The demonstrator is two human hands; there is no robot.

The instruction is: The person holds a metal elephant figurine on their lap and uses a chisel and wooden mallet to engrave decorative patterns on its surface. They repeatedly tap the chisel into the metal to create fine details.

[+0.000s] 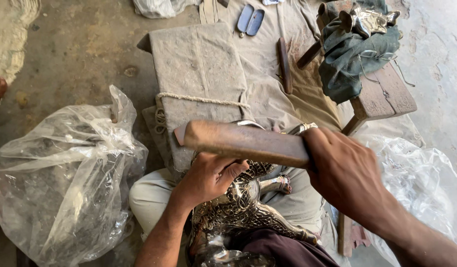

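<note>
At the frame's centre, the right hand was closed around one end of a flat wooden bar, held level over the metal figure at lower centre. The left hand pressed on the figure, fingers curled over its embossed top. Its surface already shone; how much work remained could not be told. A second shiny piece lay on cloth at upper right, and a plastic bag sat at left.
</note>
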